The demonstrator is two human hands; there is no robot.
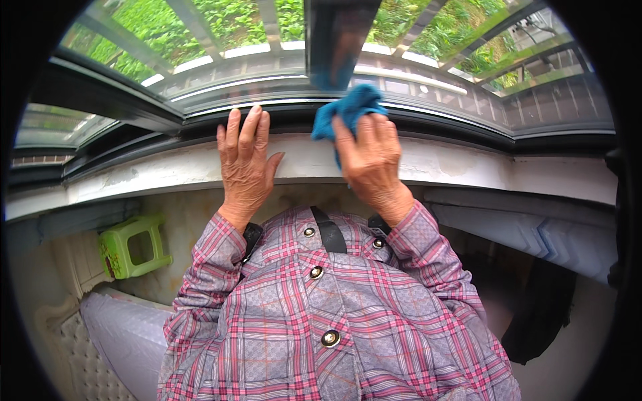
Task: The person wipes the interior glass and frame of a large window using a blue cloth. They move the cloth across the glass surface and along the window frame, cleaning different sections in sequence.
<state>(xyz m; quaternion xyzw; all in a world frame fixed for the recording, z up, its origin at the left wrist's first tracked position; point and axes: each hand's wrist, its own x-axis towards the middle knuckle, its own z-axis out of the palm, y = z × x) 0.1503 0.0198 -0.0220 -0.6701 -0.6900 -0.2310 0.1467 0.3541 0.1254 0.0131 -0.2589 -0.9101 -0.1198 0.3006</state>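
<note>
My right hand point(370, 155) grips a crumpled blue cloth point(351, 108) at the black window frame point(296, 116), just below a dark upright post point(335, 40). Part of the cloth hangs down over the white sill point(311, 155), and my palm hides some of it. To the left, my left hand point(247, 155) lies flat with its fingers spread and nothing in it. Its fingertips reach the lower black frame, while the palm is over the sill. The window glass point(225, 65) rises beyond both hands.
Outside the glass are metal bars point(271, 22) and green plants point(215, 25). A green plastic stool point(135, 248) stands below the sill at left, near a tufted headboard point(90, 356). Pale patterned fabric point(531, 235) hangs at right. Plaid clothing fills the lower middle.
</note>
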